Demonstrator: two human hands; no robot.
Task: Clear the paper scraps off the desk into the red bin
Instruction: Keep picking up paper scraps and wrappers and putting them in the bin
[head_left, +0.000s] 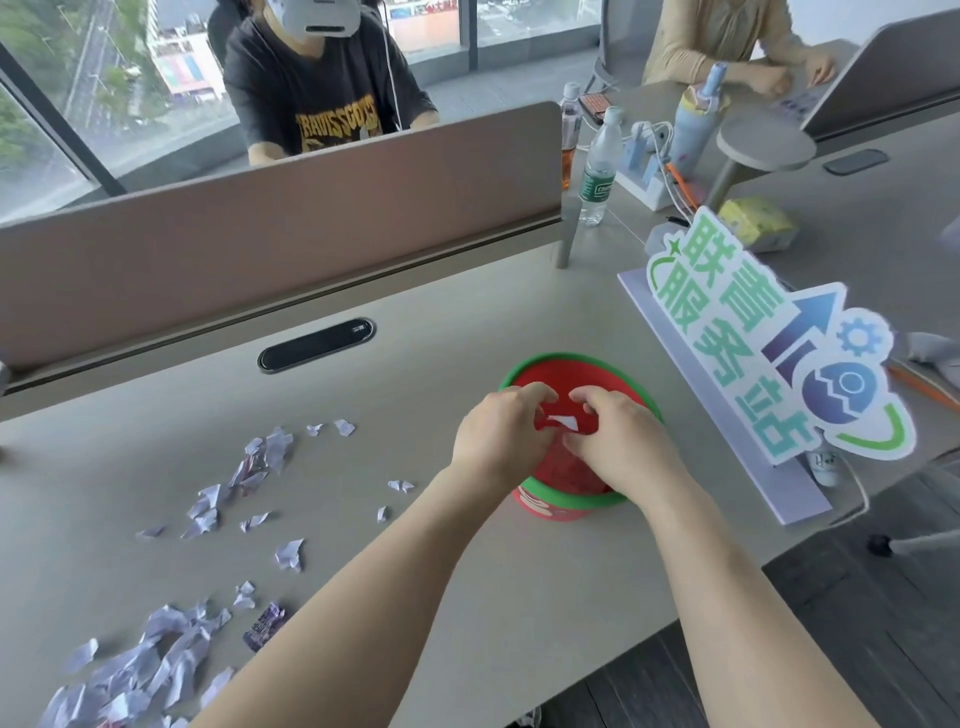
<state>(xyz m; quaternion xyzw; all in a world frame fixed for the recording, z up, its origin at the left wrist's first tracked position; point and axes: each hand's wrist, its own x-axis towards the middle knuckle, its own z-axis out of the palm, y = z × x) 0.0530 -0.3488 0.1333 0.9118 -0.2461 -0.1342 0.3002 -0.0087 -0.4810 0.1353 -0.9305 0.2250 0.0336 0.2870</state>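
Across the middle of the frame ran the desk (467, 322), a pale surface backed by a long partition (260, 218) toward the upper left. At centre right sat the red bin (571, 369), a round tub with a green rim, standing on the desk just beside a tilted cut-out sign (769, 338). Both hands hovered over its mouth: the left hand (498, 431) and the right hand (623, 441) were close together, fingers curled and loosely parted, no firm grip visible on anything. Between them, inside the bin, lay one white scrap (719, 422).

Most of the paper scraps (156, 665) remained in the lower left of the frame, heaped near the desk edge, with a looser scatter (254, 467) further up and a few strays (400, 486) nearer the bin. Judged by their creases and ragged edges, they were feather-light, limp and apt to slide or flutter, so pinching single pieces would be slow. Scooping the heap between two cupped palms, or sweeping it along the smooth desktop toward the bin, looked the surer hold.
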